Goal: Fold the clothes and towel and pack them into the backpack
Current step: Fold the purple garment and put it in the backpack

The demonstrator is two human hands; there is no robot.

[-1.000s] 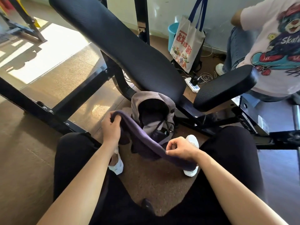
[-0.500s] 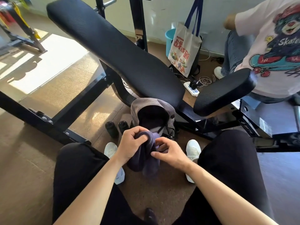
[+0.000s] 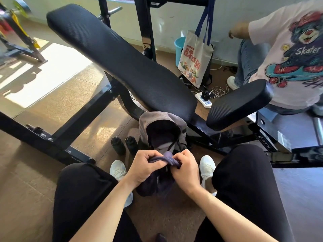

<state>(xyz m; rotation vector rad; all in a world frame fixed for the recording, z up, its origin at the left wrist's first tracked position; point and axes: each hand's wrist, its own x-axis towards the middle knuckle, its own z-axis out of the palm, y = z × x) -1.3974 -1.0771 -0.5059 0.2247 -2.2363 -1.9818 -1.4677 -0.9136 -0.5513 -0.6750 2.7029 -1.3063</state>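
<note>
Gym floor, brown, sunlit at left; wearer seated, black-trousered knees apart, white sneakers (image 3: 118, 170) planted on either side of the work.

Changes on record:
- One second back the purple towel (image 3: 157, 184) was stretched wide between the hands; half a second back it was drawn in; now it is doubled over, its top fold bunched and the rest hanging between the knees.
- Left-hand grip (image 3: 145, 168): fingers curled over the towel's folded top edge, holding it.
- Right-hand grip (image 3: 185, 170): fingertips pinching the same fold, just beside the left; the two hands nearly touch.

Containers:
- Grey backpack (image 3: 150, 119): upright on the floor just beyond the hands, mouth open toward the wearer, dark fabric inside; which item cannot be told.
- Tote bag (image 3: 195, 63): hanging from the rack, contents hidden.
- Blue bucket (image 3: 180, 46): behind the tote, contents hidden.

Edges and room:
- Black bench pad (image 3: 122, 67) overhangs the backpack's rear; bench frame runs to its left and right.
- Two black bottles (image 3: 118, 144) stand just left of the backpack.
- Bare floor lies below the towel, between the feet.
- Second person in a printed T-shirt (image 3: 288, 58) sits at right, well apart.
</note>
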